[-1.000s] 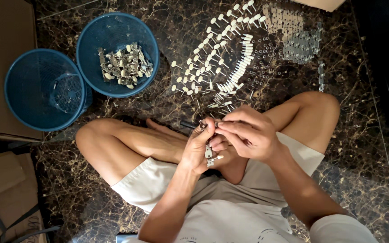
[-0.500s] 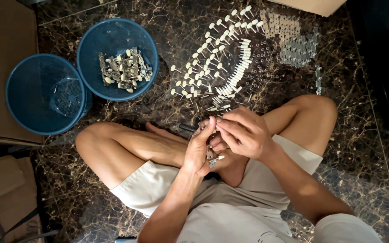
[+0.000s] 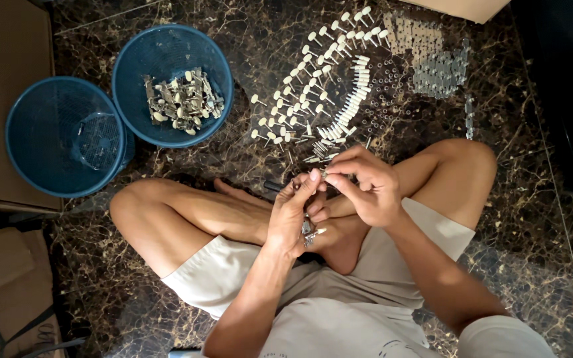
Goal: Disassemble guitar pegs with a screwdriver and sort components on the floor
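Note:
I sit cross-legged on a dark marbled floor (image 3: pixel 233 345). My left hand (image 3: pixel 294 215) and my right hand (image 3: pixel 365 185) meet above my ankles, fingertips pinched together on a small metal part (image 3: pixel 324 174). More small metal pieces (image 3: pixel 309 232) poke out of my left palm. Just beyond my hands, rows of small cream-headed pins (image 3: pixel 313 93) lie laid out on the floor, with a line of white cylindrical pieces (image 3: pixel 351 109) beside them.
Two blue mesh baskets stand at the left: one (image 3: pixel 134 79) holds several assembled cream and metal parts (image 3: pixel 182 99), the other (image 3: pixel 41 119) holds an upturned small mesh cup. Clear small parts (image 3: pixel 439 66) lie far right. Cardboard (image 3: pixel 1 99) borders the left.
Both hands stay joined over my ankles, working the small part with slight finger shifts. Nothing on the floor has moved.

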